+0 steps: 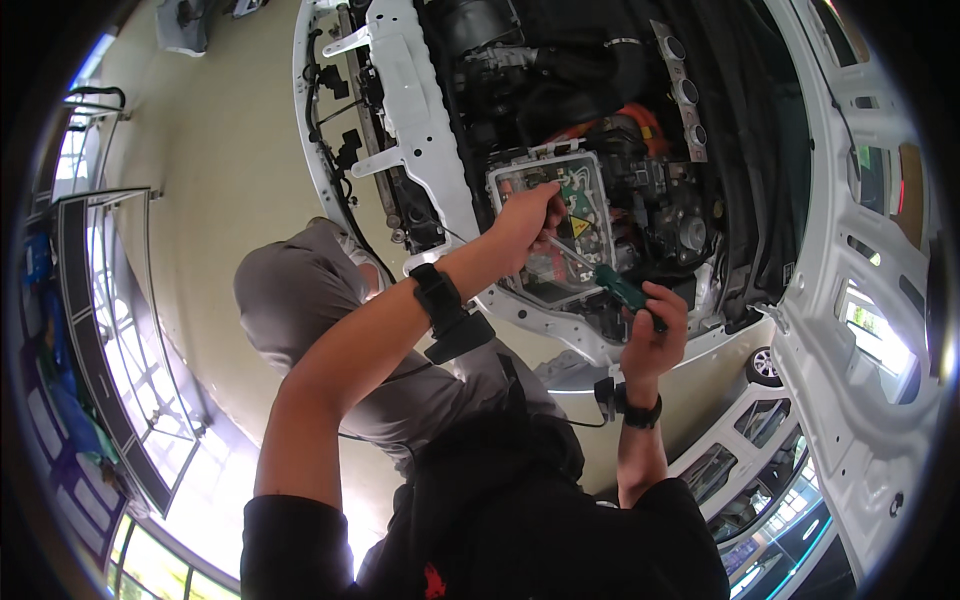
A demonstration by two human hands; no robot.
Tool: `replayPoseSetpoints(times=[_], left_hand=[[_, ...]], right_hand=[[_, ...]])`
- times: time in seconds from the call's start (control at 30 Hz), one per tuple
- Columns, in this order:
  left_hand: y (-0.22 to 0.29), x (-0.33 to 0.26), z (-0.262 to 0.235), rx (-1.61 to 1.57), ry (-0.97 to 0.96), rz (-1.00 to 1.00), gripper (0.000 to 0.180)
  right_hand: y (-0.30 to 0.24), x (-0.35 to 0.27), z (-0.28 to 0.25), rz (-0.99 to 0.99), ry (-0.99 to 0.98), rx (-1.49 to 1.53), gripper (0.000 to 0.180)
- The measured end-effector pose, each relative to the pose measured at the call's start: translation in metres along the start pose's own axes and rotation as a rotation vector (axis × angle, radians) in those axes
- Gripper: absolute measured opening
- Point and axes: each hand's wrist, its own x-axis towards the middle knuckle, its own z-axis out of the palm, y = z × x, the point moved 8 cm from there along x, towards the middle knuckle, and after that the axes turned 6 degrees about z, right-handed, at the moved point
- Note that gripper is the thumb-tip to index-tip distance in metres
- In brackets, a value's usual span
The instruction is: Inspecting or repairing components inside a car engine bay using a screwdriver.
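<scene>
My right hand (655, 325) grips a screwdriver (622, 287) by its dark green handle. The metal shaft points up and left toward my left hand (530, 222). That hand is closed, its fingers curled at the tip of the shaft. Whatever they pinch there is hidden. Both hands are over a squarish metal-framed unit with a clear cover (578, 292) in the engine bay. Through the cover show a green circuit board, wiring and reddish parts. A yellow triangular warning label (581, 228) sits on it, just right of my left hand.
Thick orange cables (640, 125) and black hoses lie beyond the unit. A white perforated front crossmember (425, 140) runs along its left. A silver strip with three round dials (686, 92) lies at the right. The raised white hood (850, 310) stands far right; a white car (735, 450) is lower right.
</scene>
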Motion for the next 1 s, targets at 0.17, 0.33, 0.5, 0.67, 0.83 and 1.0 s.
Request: replayPoseSetpoints(times=[0.17,0.33,0.5,0.67,0.83,1.0], left_hand=[[0.012,-0.003,-0.016,-0.047,0.156,0.062,0.025],[0.024,-0.005,-0.016,-0.155,0.088,0.128,0.023],[0.027,-0.009,-0.01,-0.192,0.044,0.176,0.022],[0.033,-0.018,-0.006,-0.235,0.076,0.174,0.022],[0.038,-0.026,-0.006,-0.163,0.071,0.22,0.023],[0.039,-0.032,-0.004,-0.14,0.055,0.231,0.024]], right_hand=[[0.001,0.009,-0.029,-0.035,0.223,0.113,0.017],[0.032,0.043,-0.024,0.19,0.359,0.102,0.013],[0.102,0.09,0.028,0.128,0.121,-0.207,0.013],[0.134,0.111,0.058,0.227,0.018,-0.282,0.014],[0.151,0.118,0.06,0.164,0.039,-0.352,0.015],[0.146,0.12,0.062,0.135,0.038,-0.365,0.016]])
